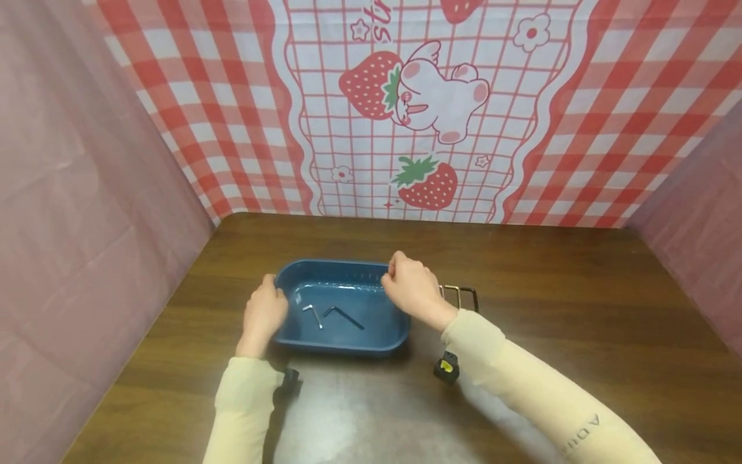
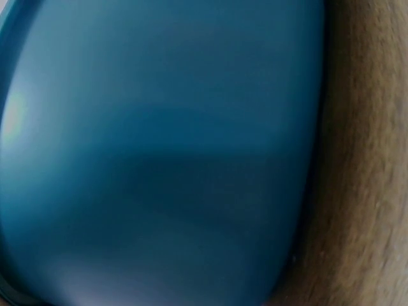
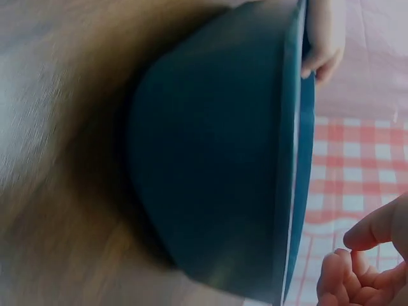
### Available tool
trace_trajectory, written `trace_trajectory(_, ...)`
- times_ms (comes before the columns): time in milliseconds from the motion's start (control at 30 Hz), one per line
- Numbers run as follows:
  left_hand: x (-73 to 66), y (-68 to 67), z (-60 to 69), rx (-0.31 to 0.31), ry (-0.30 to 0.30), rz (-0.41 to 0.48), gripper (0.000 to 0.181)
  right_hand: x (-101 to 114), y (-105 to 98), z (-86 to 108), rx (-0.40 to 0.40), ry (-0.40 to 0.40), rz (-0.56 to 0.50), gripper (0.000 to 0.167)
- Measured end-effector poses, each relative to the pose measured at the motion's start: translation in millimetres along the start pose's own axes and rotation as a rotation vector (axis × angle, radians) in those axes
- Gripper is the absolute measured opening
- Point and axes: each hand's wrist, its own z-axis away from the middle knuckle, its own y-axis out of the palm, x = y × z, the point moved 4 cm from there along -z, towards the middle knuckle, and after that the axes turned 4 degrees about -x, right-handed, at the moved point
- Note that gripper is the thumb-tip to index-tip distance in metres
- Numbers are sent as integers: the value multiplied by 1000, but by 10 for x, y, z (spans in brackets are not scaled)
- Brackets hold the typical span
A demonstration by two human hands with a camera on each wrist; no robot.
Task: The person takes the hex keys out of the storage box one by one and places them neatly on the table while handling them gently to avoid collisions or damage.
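Observation:
A blue rectangular basin (image 1: 348, 350) stands on the wooden table, its outer wall (image 2: 159, 140) filling most of the left wrist view. Inside the basin lie a silver L-shaped hex key (image 1: 316, 317) and a dark hex key (image 1: 349, 318), apart from each other. My left hand (image 1: 265, 314) grips the basin's left rim; the right wrist view shows those fingers (image 3: 324, 60) hooked over the edge. Over the right rim hovers my right hand (image 1: 413, 287). Its fingers are curled and the thumb (image 3: 373, 228) comes close to them, with nothing visible between.
Partly behind my right hand, metal frame-like pieces (image 1: 460, 295) in gold and black lie on the table (image 1: 551, 290). A checked strawberry-print cloth (image 1: 429, 96) hangs behind the table. Pink curtains (image 1: 87, 193) stand at both sides.

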Motion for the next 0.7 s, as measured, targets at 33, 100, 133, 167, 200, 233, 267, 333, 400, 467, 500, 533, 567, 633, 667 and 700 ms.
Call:
trace_trajectory(33, 1, 2, 3, -1, 0, -1, 42, 30, 34, 5, 20, -1, -3, 11)
trace_trajectory(100, 1, 3, 8, -5, 3, -1, 41, 83, 100, 14, 54, -8, 11, 11)
trace_trajectory(133, 0, 3, 10, -8, 5, -1, 41, 105, 134, 19, 75, -12, 19, 11)
trace_trajectory(167, -2, 3, 14, -10, 8, -3, 41, 127, 168, 27, 101, -16, 27, 11)
trace_trajectory(200, -4, 3, 15, -14, 10, -4, 40, 145, 204, 36, 128, -20, 39, 11)
trace_trajectory(233, -11, -2, 14, -18, 13, -5, 40, 163, 238, 43, 155, -27, 51, 11)
trace_trajectory(267, -16, -5, 11, -22, 15, -5, 40, 179, 273, 51, 182, -34, 67, 11)
trace_trajectory(333, -21, -7, 11, -23, 15, -8, 40, 204, 340, 71, 229, -47, 87, 12)
trace_trajectory(400, -23, -5, 8, -21, 13, -8, 40, 219, 400, 91, 258, -58, 113, 12)
trace_trajectory(467, -23, -4, 8, -18, 10, -7, 40, 229, 448, 105, 271, -67, 129, 13)
trace_trajectory(500, -23, -3, 8, -17, 9, -7, 40, 233, 468, 107, 270, -70, 133, 13)
trace_trajectory(533, -24, -3, 8, -19, 10, -5, 40, 235, 487, 108, 268, -72, 139, 13)
trace_trajectory(567, -25, -4, 8, -22, 10, -4, 40, 238, 505, 108, 265, -74, 143, 14)
trace_trajectory(633, -26, -3, 16, -24, 11, -2, 40, 244, 542, 106, 261, -76, 143, 13)
trace_trajectory(667, -22, 2, 20, -21, 9, -1, 40, 244, 563, 108, 261, -78, 141, 13)
trace_trajectory(700, -18, 6, 27, -18, 7, -1, 41, 245, 585, 113, 265, -82, 140, 13)
